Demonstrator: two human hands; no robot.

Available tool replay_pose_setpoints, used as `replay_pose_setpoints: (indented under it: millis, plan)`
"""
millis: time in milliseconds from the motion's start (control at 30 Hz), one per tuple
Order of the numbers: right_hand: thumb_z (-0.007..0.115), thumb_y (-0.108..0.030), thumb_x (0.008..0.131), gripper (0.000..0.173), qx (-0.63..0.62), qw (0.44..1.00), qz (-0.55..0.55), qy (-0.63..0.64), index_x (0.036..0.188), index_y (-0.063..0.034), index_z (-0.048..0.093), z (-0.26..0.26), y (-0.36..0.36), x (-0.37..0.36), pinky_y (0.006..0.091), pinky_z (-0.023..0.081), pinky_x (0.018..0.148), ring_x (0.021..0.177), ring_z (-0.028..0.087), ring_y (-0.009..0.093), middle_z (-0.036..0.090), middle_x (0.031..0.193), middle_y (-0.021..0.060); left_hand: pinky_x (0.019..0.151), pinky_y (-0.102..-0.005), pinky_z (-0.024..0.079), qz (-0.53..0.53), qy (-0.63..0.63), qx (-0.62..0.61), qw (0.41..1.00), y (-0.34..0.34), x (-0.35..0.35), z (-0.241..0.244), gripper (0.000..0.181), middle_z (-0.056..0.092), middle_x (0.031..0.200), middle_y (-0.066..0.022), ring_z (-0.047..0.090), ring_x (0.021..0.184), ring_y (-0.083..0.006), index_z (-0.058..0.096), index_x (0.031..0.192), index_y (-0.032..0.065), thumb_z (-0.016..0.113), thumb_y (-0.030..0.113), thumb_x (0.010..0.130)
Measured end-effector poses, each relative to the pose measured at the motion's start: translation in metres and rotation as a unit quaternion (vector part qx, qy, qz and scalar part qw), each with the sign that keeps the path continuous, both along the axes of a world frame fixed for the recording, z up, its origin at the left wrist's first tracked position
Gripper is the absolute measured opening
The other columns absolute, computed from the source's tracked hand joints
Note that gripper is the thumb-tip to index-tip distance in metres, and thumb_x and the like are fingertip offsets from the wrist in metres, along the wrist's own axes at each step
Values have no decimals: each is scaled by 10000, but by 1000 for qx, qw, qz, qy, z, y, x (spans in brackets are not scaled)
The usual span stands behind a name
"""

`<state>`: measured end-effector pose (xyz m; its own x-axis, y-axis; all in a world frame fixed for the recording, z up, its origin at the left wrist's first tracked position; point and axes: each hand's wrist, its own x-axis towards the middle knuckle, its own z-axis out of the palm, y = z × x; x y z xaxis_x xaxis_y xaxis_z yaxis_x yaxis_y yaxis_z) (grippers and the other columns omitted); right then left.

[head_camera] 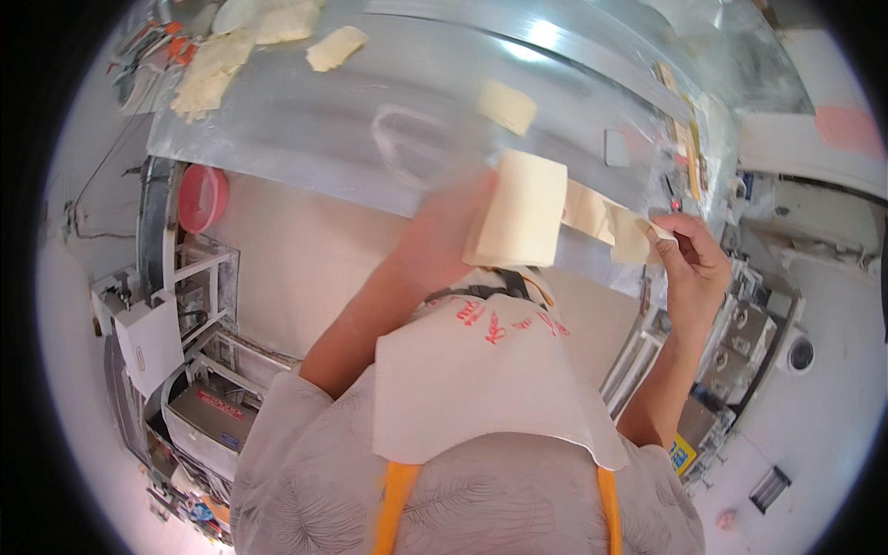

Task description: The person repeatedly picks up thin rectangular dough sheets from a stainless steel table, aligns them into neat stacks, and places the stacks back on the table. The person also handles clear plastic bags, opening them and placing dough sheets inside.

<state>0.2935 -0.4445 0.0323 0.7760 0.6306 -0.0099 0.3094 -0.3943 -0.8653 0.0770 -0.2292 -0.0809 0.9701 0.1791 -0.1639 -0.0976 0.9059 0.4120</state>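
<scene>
A thick stack of pale rectangular sheets (527,208), apparently dough wrappers, stands before me at the front of the metal worktable (312,132). My left hand (451,215) is at the stack's left side, badly blurred. Its fingers do not show clearly, so whether it grips anything cannot be told. Thumb and fingers of my right hand (694,250) pinch a thin pale sheet (630,234) by its right end. Between stack and right hand lie flat pale sheets (590,210). Beyond the stack is another pale piece (510,107), its left side blurred.
Pale dough-like pieces (208,76) lie at the table's far left, with a separate piece (338,48) nearby. A small pale flat rectangle (615,148) rests right of centre. Below the table's left end sits a pink basin (203,199). Long sticks (687,149) line the right end.
</scene>
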Motion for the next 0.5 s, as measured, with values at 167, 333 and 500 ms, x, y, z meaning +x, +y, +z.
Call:
replay_pose_setpoints:
  millis: [167, 333, 500]
  plan:
    - [739, -25, 960, 156, -159, 982, -4, 99, 1108, 15, 766, -70, 29, 15, 256, 556, 760, 825, 689, 92, 772, 962, 35, 1108, -450, 552, 5, 67, 49, 997, 0, -21, 31, 713, 589, 1516, -208, 609, 1382, -306, 407, 1602, -5, 742, 202, 1008]
    - [795, -168, 919, 250, -119, 985, 122, 32, 1093, 11, 782, -91, 154, -25, 333, 561, 720, 761, 710, 163, 804, 914, 113, 1147, -442, 522, 17, 88, 45, 995, -2, -49, 52, 775, 591, 1515, -199, 613, 1377, -305, 416, 1606, 24, 777, 118, 927]
    - [780, -110, 921, 209, -92, 976, 180, 82, 1075, 29, 774, -98, 210, -54, 310, 543, 698, 776, 680, 131, 782, 905, 75, 1183, -450, 488, 57, 72, 35, 995, 1, -78, 69, 823, 573, 1543, -172, 586, 1416, -288, 415, 1608, 8, 754, 61, 859]
